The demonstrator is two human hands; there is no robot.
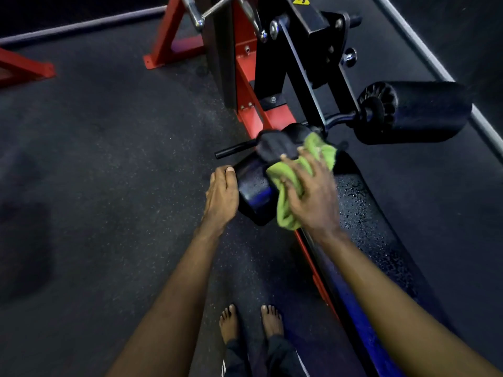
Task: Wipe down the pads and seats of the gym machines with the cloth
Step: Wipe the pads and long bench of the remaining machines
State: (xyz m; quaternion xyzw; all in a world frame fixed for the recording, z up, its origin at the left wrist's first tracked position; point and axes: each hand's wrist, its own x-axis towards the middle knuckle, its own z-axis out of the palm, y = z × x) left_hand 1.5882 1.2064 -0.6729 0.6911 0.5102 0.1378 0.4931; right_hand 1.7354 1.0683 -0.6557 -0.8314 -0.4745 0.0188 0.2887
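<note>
A long black bench pad (375,227), speckled with wet droplets, runs from the lower right up to the machine's centre. A small black pad (251,186) sits at its upper end. My right hand (313,191) presses a crumpled green cloth (285,180) onto this small pad, fingers spread over the cloth. At the pad's left edge my left hand (221,194) rests with its thumb tip touching the side. Another black roller pad (416,112) sticks out to the right.
The red and black machine frame (253,85) rises ahead, with chrome handles (206,14) at the top. A thin black peg (234,149) pokes out left of the pad. Another red frame foot (24,69) lies at far left. Dark rubber floor (95,159) spreads left; my bare feet (250,322) stand below.
</note>
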